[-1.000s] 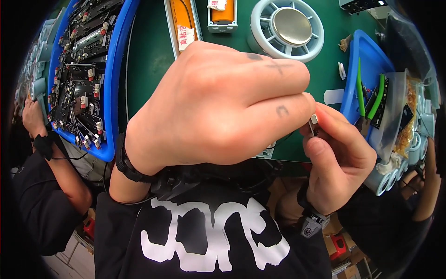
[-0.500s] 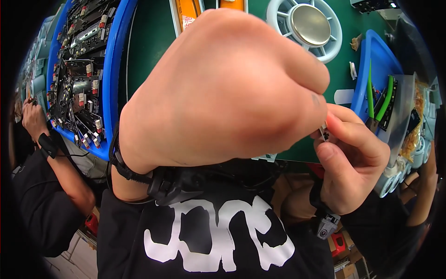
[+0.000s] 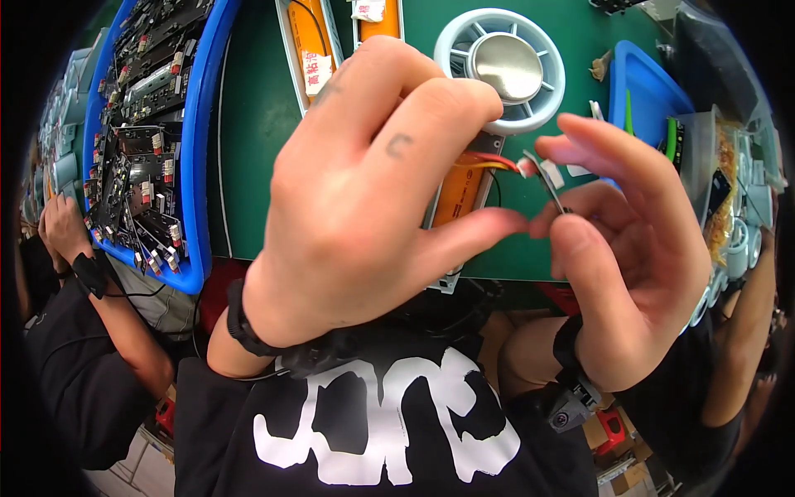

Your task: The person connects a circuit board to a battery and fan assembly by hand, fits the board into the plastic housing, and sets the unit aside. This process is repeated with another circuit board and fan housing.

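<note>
Between the thumb and fingers of my right hand a small circuit board is held on edge. A white plug with red and yellow wires sits at its upper end. Close to the board's left is my left hand, thumb and forefinger apart, with nothing visible in it. Its thumb tip comes near the board; whether they touch I cannot tell. Partly hidden under the left hand lies an orange battery pack in a pale metal housing, with the wires running beside it.
A blue bin of circuit boards stands at the left. Behind my hands are a pale blue round fan-like part and more orange packs in housings. A smaller blue bin holds green-handled tools. Co-workers' arms show at both sides.
My left hand has drawn back left from the right hand, and its thumb and forefinger have spread. The board, plug and wires now show. The view has shifted slightly.
</note>
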The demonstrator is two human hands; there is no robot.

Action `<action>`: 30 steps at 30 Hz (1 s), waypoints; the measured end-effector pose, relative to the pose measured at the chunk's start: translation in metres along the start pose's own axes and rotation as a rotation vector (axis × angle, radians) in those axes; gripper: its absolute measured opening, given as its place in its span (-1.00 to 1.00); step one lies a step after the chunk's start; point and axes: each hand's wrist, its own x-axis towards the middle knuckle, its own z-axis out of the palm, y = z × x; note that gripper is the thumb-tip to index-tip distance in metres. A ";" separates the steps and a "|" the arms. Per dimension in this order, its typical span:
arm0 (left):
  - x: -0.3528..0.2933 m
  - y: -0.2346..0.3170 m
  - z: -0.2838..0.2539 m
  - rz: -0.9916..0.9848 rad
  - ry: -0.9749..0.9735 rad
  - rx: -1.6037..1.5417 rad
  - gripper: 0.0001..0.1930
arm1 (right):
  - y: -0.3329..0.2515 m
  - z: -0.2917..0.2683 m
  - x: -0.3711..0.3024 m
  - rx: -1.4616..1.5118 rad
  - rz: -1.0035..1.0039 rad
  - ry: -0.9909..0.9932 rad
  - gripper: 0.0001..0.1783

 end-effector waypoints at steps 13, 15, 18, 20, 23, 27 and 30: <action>-0.005 0.014 0.012 -0.078 0.081 0.122 -0.70 | -0.013 0.007 -0.012 -0.043 -0.020 0.026 -0.50; -0.006 0.014 0.012 -0.065 0.099 0.116 -0.71 | -0.010 0.006 -0.012 -0.016 -0.006 0.054 -0.51; -0.008 0.014 0.012 -0.046 0.136 0.111 -0.74 | 0.000 0.006 -0.012 0.037 0.006 0.092 -0.53; -0.012 0.012 0.007 -0.022 0.159 0.176 -0.74 | 0.005 0.014 -0.009 0.109 0.007 0.138 -0.57; -0.012 0.011 0.006 0.011 0.157 0.194 -0.75 | 0.015 0.023 -0.012 0.133 0.011 0.203 -0.60; -0.006 0.018 0.000 0.012 0.111 0.192 -0.77 | 0.025 0.036 -0.019 0.103 -0.006 0.316 -0.64; -0.003 0.022 -0.003 -0.045 0.057 0.204 -0.79 | 0.032 0.044 -0.021 0.083 -0.039 0.420 -0.67</action>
